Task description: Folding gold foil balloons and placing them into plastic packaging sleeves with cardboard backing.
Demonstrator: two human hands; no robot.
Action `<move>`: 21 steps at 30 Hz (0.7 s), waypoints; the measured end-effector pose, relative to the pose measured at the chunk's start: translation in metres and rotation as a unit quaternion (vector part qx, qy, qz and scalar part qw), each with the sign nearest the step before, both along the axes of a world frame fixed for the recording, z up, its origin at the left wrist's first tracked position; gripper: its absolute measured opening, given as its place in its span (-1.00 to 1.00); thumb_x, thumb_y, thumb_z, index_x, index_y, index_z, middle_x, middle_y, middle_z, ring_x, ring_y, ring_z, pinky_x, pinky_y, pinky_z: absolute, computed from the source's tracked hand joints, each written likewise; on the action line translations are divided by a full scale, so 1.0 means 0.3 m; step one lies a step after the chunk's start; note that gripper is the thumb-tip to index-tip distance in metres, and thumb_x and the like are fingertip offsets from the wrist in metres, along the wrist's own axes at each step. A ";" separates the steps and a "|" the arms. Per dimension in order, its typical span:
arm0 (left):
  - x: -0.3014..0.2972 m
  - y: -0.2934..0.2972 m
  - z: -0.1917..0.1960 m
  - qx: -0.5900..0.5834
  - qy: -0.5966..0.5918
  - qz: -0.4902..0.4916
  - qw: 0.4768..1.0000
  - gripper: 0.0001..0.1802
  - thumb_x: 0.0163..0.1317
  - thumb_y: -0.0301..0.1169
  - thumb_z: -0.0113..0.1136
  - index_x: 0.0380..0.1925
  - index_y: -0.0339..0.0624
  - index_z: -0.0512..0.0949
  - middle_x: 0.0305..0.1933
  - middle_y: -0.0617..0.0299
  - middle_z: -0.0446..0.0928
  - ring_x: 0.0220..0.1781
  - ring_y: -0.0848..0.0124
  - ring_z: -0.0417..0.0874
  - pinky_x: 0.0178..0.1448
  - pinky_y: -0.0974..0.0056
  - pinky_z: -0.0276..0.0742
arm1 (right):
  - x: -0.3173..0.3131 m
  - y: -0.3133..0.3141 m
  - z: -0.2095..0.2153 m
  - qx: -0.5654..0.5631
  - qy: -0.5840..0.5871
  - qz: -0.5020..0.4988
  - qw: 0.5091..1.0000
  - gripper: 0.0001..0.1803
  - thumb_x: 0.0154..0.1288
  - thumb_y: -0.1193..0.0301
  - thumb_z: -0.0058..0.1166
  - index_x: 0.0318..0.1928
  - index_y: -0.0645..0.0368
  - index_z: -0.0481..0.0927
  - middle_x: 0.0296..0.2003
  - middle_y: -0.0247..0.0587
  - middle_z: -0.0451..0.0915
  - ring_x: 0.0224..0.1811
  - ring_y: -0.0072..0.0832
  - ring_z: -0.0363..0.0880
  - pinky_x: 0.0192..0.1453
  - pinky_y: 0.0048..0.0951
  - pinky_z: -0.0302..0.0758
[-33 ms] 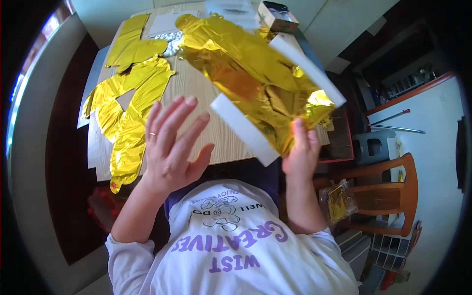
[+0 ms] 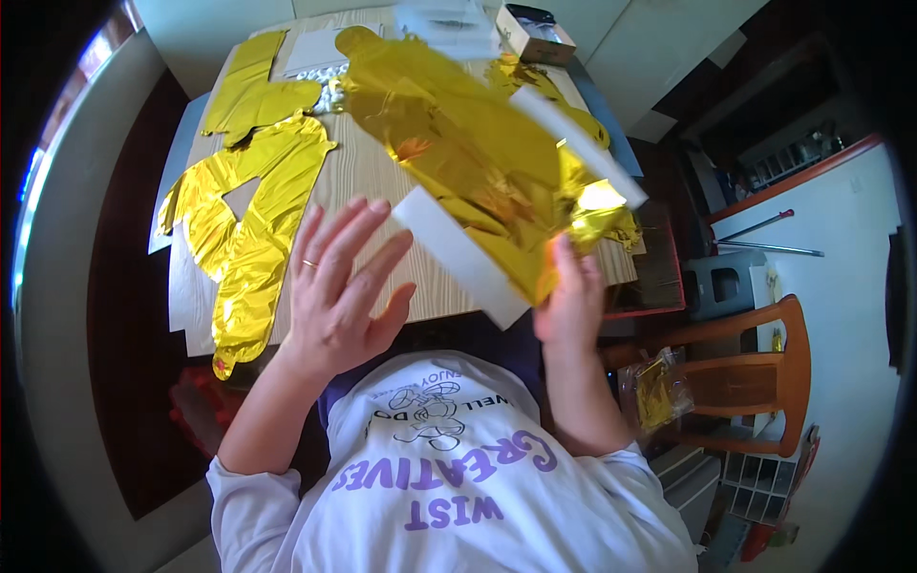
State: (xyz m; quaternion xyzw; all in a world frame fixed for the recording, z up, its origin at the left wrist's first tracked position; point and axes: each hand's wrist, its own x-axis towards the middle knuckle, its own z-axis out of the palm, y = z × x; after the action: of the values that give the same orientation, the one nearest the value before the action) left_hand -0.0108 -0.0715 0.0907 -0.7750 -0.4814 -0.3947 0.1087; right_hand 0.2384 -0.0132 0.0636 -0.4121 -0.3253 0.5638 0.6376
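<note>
Over the near edge of the table (image 2: 355,170), the right hand (image 2: 571,301) pinches a gold foil piece (image 2: 458,124) by its lower end; the left hand (image 2: 334,310) spreads wide; foil shapes (image 2: 274,222) lie toward the left edge.

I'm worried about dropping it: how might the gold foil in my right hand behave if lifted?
The gold foil is probably floppy, given its creases, though the white pieces at both sides may stiffen it. It looks light, since your right hand alone holds its near end. Its glossy surface might be slippery.
</note>
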 end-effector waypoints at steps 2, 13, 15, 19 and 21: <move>0.011 0.002 -0.044 -0.031 -0.001 -0.002 1.000 -0.48 0.11 -0.36 0.38 0.14 -0.07 0.62 0.39 0.02 0.46 0.43 0.01 0.46 0.56 -0.15 0.17 | -0.032 -0.038 -0.067 -0.114 0.051 0.051 0.991 -0.70 0.58 0.30 0.02 0.14 0.22 0.53 0.02 -0.18 0.65 0.05 -0.37 0.67 0.14 -0.28 0.62; -0.047 -0.080 -0.221 -0.169 -0.039 -0.008 0.985 -0.44 0.10 -0.35 0.42 0.16 -0.09 0.57 0.38 -0.01 0.43 0.44 -0.06 0.41 0.54 -0.20 0.21 | 0.204 -0.122 -0.083 -0.234 -0.340 0.325 0.851 -0.68 0.51 0.21 0.14 -0.11 0.27 0.64 -0.28 -0.09 0.71 -0.39 -0.39 0.73 -0.33 -0.46 0.64; -0.046 -0.075 -0.226 -0.188 -0.030 -0.022 0.981 -0.43 0.11 -0.36 0.40 0.18 -0.11 0.56 0.39 -0.05 0.42 0.45 -0.09 0.40 0.53 -0.20 0.22 | 0.212 -0.129 -0.057 0.062 -0.588 0.253 0.766 -0.84 0.40 0.42 0.22 -0.22 0.30 0.66 -0.31 -0.13 0.70 -0.42 -0.41 0.68 -0.34 -0.46 0.57; -0.010 -0.013 -0.207 -0.206 -0.001 -0.075 0.976 -0.38 0.09 -0.31 0.41 0.22 -0.09 0.55 0.41 -0.03 0.40 0.48 -0.05 0.37 0.56 -0.22 0.18 | 0.071 -0.104 -0.035 0.340 -0.586 0.127 0.725 -0.81 0.24 0.48 0.32 -0.15 0.24 0.66 -0.17 -0.10 0.67 -0.15 -0.18 0.68 -0.04 -0.27 0.61; -0.010 0.020 -0.212 -0.211 0.029 -0.082 0.974 -0.37 0.09 -0.29 0.40 0.23 -0.09 0.55 0.41 -0.02 0.40 0.49 -0.03 0.36 0.57 -0.21 0.17 | 0.015 -0.100 -0.081 0.382 -0.634 0.162 0.653 -0.63 0.22 0.40 0.32 0.04 0.17 0.63 0.13 -0.03 0.56 0.23 -0.07 0.50 0.36 -0.01 0.39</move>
State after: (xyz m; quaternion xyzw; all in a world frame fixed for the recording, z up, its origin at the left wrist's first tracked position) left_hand -0.0139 -0.0655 0.0271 -0.8286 -0.4851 -0.2689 -0.0759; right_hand 0.2428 -0.0432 0.0392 -0.3301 -0.8986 0.0857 0.2760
